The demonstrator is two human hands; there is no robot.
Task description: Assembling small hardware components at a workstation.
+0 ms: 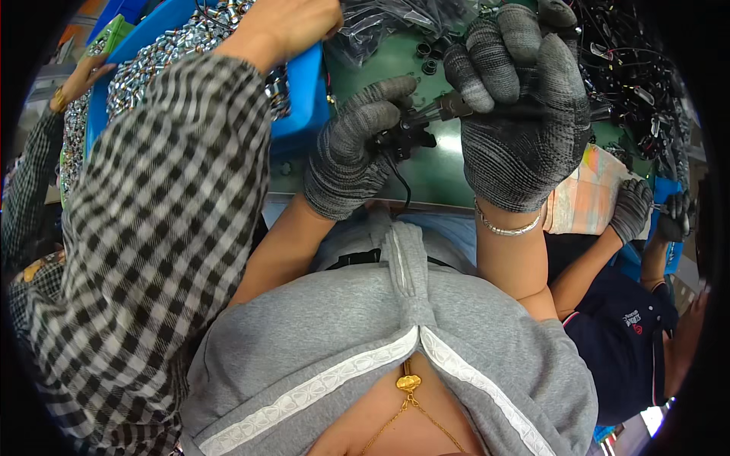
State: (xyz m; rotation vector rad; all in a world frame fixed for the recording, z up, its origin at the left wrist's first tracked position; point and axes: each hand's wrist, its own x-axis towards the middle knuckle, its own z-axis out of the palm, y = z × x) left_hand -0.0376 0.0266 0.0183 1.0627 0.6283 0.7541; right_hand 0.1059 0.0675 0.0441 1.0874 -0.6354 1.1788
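Note:
My left hand, in a grey knit glove, is closed round a small black part with a thin black cable hanging from it. My right hand, gloved alike, grips a dark rod-like tool. Its narrowing grey end points left and meets the black part between my hands. The fingers hide much of the tool, so its exact kind cannot be made out. Both hands are above the green table. A few small black rings lie beyond them.
A co-worker's checked sleeve crosses on the left, over a blue bin of metal fittings. Clear plastic bags lie at the back, tangled black cables at the right. Another person's gloved hand is at far right.

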